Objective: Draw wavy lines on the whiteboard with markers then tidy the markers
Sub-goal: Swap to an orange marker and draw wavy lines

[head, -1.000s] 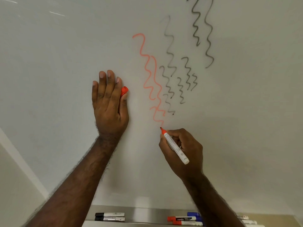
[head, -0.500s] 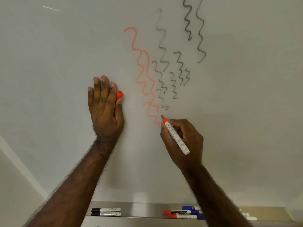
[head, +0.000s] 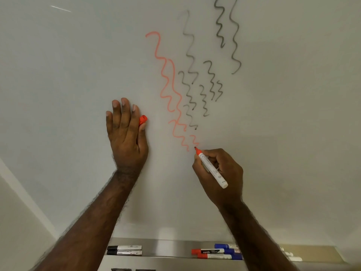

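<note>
Fingers of my right hand are curled tight around the red marker, thumb and forefinger pinching the white barrel near its front, the back end sticking out down and to the right over the knuckles. Its red tip touches the whiteboard at the lower end of a short red squiggle, just up and left of that hand. My left hand lies nearly flat against the board, well to the left of the right one, fingers straight and close together pointing up; the red cap is tucked between thumb and forefinger, only its rounded end showing beside the forefinger. Between the two hands and rising above them run the red wavy lines, two long strokes and shorter ones lower down. To the right of those, above my right hand, I see several grey-black wavy lines, some running off the top edge. Below both forearms sits the metal tray. Under my left forearm two black markers lie side by side on it; just left of my right forearm lie red and blue markers, stacked close, partly hidden by the arm. Further right on the tray I can make out white marker ends, too small to tell their colour.
</note>
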The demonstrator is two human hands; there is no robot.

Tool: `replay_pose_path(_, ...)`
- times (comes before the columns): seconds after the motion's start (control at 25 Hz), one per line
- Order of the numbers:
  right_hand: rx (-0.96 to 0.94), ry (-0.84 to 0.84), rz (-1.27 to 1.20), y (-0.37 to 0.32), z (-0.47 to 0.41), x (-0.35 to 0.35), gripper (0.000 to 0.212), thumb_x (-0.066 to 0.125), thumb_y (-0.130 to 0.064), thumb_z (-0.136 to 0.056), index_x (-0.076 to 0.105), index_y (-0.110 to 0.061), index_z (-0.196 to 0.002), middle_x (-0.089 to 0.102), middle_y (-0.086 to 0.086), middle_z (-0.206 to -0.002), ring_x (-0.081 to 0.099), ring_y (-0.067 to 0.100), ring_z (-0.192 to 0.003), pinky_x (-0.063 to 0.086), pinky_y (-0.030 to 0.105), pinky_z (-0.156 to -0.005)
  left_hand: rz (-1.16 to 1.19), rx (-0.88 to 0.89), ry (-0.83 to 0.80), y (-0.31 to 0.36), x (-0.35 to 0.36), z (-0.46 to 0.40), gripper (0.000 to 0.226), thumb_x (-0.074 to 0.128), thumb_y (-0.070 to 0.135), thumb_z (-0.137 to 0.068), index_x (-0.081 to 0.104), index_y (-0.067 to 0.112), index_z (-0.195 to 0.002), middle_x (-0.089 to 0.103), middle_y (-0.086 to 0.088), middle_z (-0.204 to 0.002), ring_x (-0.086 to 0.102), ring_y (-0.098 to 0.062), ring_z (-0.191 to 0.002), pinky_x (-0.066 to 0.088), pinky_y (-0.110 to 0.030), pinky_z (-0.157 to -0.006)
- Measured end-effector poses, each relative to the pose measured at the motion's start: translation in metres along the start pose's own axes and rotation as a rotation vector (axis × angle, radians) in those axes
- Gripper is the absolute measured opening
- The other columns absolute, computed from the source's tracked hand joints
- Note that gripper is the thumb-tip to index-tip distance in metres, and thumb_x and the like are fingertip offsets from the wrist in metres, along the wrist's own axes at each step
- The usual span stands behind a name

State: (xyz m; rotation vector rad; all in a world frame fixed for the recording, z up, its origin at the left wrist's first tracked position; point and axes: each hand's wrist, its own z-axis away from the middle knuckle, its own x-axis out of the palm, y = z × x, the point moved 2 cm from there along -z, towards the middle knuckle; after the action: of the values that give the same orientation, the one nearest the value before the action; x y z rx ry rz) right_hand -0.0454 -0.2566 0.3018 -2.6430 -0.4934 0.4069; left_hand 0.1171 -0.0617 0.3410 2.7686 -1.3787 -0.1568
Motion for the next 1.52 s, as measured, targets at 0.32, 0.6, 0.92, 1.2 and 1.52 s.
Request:
replay_pose_path(0.32, 0.039, 0.064, 0.001, 0.015, 0.013, -0.009, 0.017, 0.084, -0.021, -0.088, 0.071, -0.011, -0.091, 0.069, -0.003, -0.076, 0.062, 0.011, -0.06, 0.056, 0.029, -0.056, 0.025, -0.066, -0.078, 0.008, -0.004, 0.024, 0.042, 0.055, 0.007, -0.107, 0.05, -0.006, -0.146, 0.039, -0.026, -0.158, 0.029, -0.044, -0.152, 0.021, -0.065, -0.124)
replay_pose_path(0.6, 0.28, -0.056, -0.253, -0.004, 0.006, -0.023, 0.012, 0.085, -0.013, -0.086, 0.073, -0.013, -0.088, 0.072, -0.01, -0.072, 0.068, 0.014, -0.06, 0.056, 0.03, -0.053, 0.174, -0.181, -0.23, 0.047, -0.033, 0.048, 0.038, 0.053, 0.006, -0.105, 0.056, -0.003, -0.142, 0.046, -0.021, -0.157, 0.034, -0.037, -0.153, 0.028, -0.062, -0.123)
replay_pose_path(0.92, 0.635, -0.535, -0.555, -0.018, 0.014, -0.027, 0.037, 0.075, -0.04, -0.089, 0.067, -0.008, -0.074, 0.067, 0.015, -0.062, 0.06, 0.024, -0.05, 0.044, 0.02, -0.047, 0.488, -0.4, -0.585, 0.082, -0.067, 0.098, 0.03, 0.054, 0.016, -0.104, 0.067, 0.017, -0.131, 0.067, 0.015, -0.132, 0.05, -0.004, -0.139, 0.037, -0.046, -0.12)
replay_pose_path(1.2, 0.736, -0.654, -0.535, -0.018, 0.03, -0.008, 0.044, 0.068, -0.055, -0.081, 0.067, -0.014, -0.065, 0.066, 0.007, -0.055, 0.06, 0.016, -0.045, 0.044, 0.016, -0.044, 0.578, -0.519, -0.755, 0.084, -0.085, 0.116, 0.03, 0.052, 0.028, -0.106, 0.066, 0.027, -0.133, 0.071, 0.018, -0.115, 0.065, -0.019, -0.118, 0.053, -0.041, -0.099)
replay_pose_path(1.52, 0.751, -0.809, -0.51, -0.017, 0.042, 0.005, 0.043, 0.065, -0.057, -0.08, 0.064, -0.02, -0.058, 0.061, 0.0, -0.047, 0.055, 0.009, -0.038, 0.043, 0.016, -0.041, 0.564, -0.559, -0.856, 0.08, -0.094, 0.125, 0.029, 0.047, 0.036, -0.108, 0.064, 0.033, -0.132, 0.072, 0.02, -0.109, 0.069, -0.012, -0.109, 0.057, -0.042, -0.093)
